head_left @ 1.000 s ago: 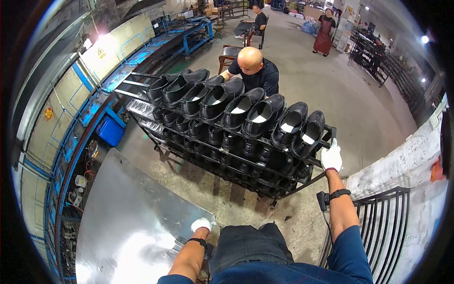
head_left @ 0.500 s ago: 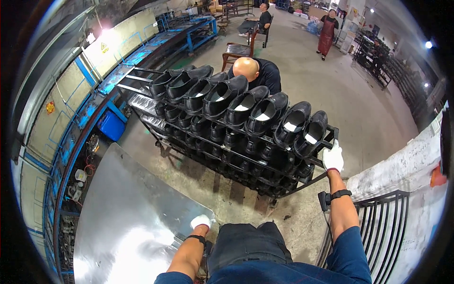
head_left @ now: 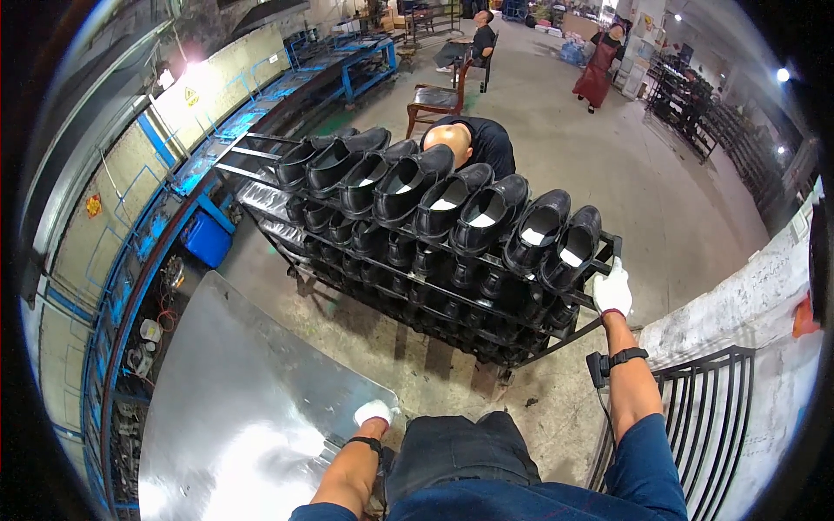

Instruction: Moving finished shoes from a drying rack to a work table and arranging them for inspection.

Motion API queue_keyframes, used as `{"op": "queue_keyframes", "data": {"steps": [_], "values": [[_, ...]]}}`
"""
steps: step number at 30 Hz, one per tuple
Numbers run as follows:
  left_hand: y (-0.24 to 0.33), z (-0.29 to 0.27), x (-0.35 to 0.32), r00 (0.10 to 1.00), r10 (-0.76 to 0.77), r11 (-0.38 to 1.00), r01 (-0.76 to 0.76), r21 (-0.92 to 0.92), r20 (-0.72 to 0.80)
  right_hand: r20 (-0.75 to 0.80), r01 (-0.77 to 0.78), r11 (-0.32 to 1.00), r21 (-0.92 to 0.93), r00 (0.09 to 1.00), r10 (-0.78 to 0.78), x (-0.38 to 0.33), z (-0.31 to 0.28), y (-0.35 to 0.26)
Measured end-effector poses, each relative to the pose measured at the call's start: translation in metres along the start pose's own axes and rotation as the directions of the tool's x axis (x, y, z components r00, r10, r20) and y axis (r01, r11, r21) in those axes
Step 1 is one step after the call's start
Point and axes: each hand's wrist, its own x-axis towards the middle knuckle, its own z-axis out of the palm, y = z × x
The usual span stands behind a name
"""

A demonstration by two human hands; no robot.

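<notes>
Head view shows the right hand [head_left: 612, 291] with gloved fingers closed on the end bar of the shoe rack [head_left: 486, 334], straight ahead. Loaded with black shoes [head_left: 486, 213], it looks heavy and stiff; hold the frame. The left hand [head_left: 373, 412] rests curled on the steel counter [head_left: 234, 408], holding nothing.

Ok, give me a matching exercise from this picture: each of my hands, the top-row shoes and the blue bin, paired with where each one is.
Things:
1. left hand
2. right hand
3. top row of black shoes
4. blue bin

Places:
A. on the floor left of the rack
B. on the edge of the shiny metal table
C. gripping the rack's end frame
D. lined up along the rack's top

Pairs: 1-B, 2-C, 3-D, 4-A
</notes>
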Motion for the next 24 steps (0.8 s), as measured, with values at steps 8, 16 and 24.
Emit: {"op": "queue_keyframes", "data": {"steps": [8, 16, 24], "values": [[-0.009, 0.007, 0.012, 0.999, 0.003, 1.0, -0.003, -0.012, 0.05, 0.002, 0.01, 1.0, 0.024, 1.0, -0.01, -0.001, 0.0, -0.002], [-0.01, 0.011, 0.015, 0.999, 0.003, 1.0, -0.003, -0.014, 0.04, -0.085, 0.072, 0.997, 0.017, 0.994, -0.07, 0.008, 0.016, 0.011], [-0.013, 0.015, 0.019, 1.0, -0.001, 1.0, 0.001, -0.031, 0.022, -0.064, 0.07, 0.997, -0.011, 0.995, -0.071, 0.012, 0.023, 0.014]]}}
